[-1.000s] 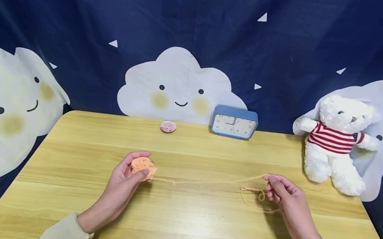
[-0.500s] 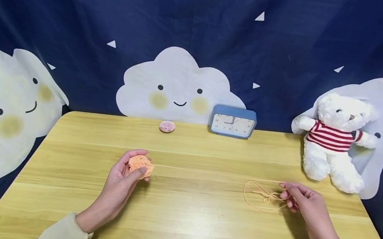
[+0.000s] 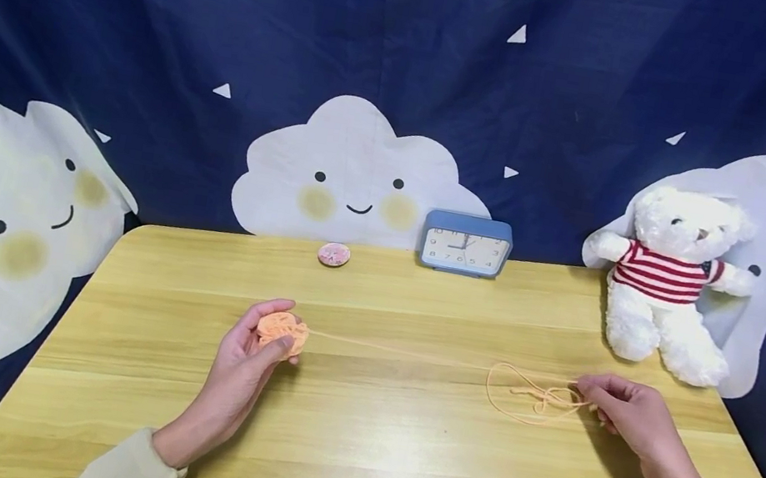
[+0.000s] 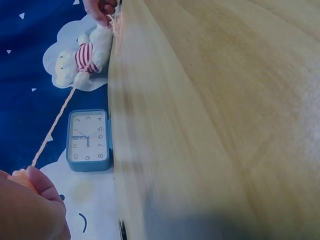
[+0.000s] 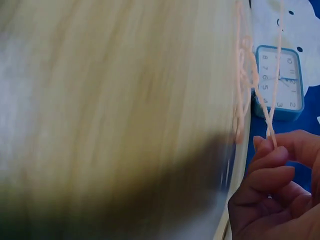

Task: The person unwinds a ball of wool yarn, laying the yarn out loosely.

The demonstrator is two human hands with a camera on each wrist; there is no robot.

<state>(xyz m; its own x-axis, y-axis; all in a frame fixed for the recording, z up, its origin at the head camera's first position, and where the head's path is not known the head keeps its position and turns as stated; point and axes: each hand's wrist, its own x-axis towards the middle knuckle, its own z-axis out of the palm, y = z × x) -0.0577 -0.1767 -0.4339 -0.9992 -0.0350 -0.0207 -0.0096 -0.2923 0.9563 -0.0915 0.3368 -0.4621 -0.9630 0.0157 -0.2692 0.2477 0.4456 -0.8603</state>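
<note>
A small ball of orange yarn (image 3: pixel 278 328) sits in my left hand (image 3: pixel 248 356), with the thumb laid over its front and the fingers behind it. From the ball a strand of yarn (image 3: pixel 402 351) runs nearly straight across to my right hand (image 3: pixel 635 412), which pinches it between thumb and index finger. Loose loops of yarn (image 3: pixel 520 418) lie on the table just left of the right hand. In the right wrist view, the pinched yarn (image 5: pixel 274 110) rises from the fingertips. The left wrist view shows the taut strand (image 4: pixel 54 125) leaving the left hand (image 4: pixel 35 210).
On the wooden table (image 3: pixel 347 453), a blue clock (image 3: pixel 467 244) stands at the back edge. Left of it lies a small round pink object (image 3: pixel 334 254). A white teddy bear (image 3: pixel 673 279) in a striped shirt sits at the back right. Behind hangs a dark blue curtain (image 3: pixel 445 46) with clouds.
My right hand has moved right and slightly toward me, drawing the strand out longer and straighter. The loose loops have shifted slightly right. My left hand has stayed almost in place.
</note>
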